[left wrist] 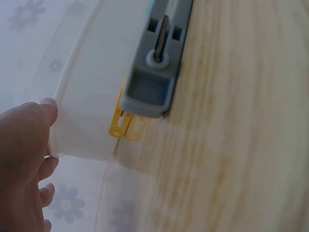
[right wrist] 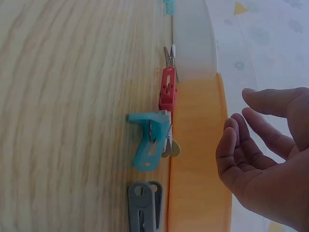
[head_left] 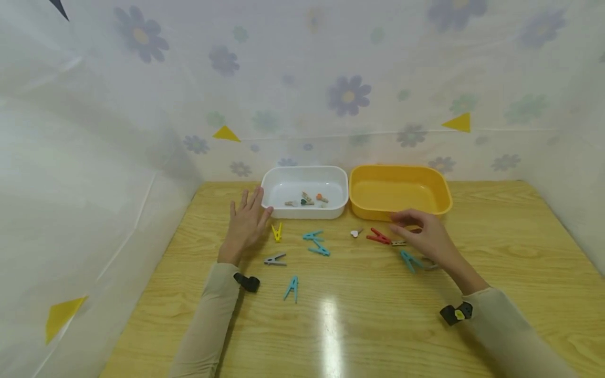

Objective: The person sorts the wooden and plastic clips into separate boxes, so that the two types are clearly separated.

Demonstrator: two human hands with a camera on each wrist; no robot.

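Note:
My left hand [head_left: 249, 216] lies flat on the wooden table with fingers spread, its thumb touching the near-left corner of the white tray [head_left: 302, 212]. In the left wrist view the left hand [left wrist: 26, 154] touches the tray wall [left wrist: 91, 96]; a grey clothespin [left wrist: 155, 72] and a yellow clothespin [left wrist: 120, 121] lie close by. My right hand [head_left: 402, 224] hovers with loosely curled fingers in front of the yellow tray [head_left: 402, 169], just right of a red clothespin [head_left: 378, 237]. The right wrist view shows the right hand [right wrist: 244, 113] holding nothing.
Small pegs lie inside the white tray. Loose on the table are a yellow clothespin [head_left: 277, 231], teal ones [head_left: 315, 242] [head_left: 291, 288] [head_left: 410, 260], a grey one [head_left: 275, 259] and a small heart peg [head_left: 355, 232]. Plastic sheeting walls the table's back and sides.

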